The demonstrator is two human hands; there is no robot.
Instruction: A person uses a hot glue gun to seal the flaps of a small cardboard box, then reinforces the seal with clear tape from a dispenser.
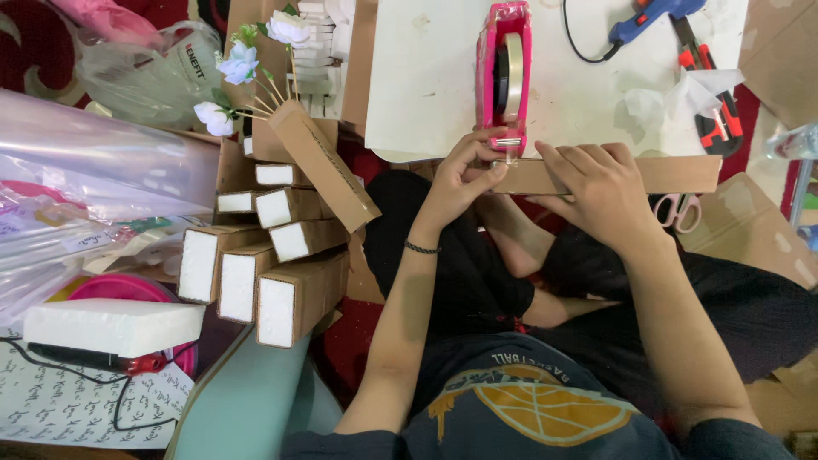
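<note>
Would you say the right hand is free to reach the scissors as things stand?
Probably yes. The scissors lie just beside the right hand, partly under the cardboard strip, handles showing and nothing between. But that hand is pressing the strip, so it would have to let go first.

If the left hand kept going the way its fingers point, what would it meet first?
Probably the pink tape dispenser: the left hand is on the long cardboard box, fingertips right at the dispenser's cutter end. Depth is hard to judge.
</note>
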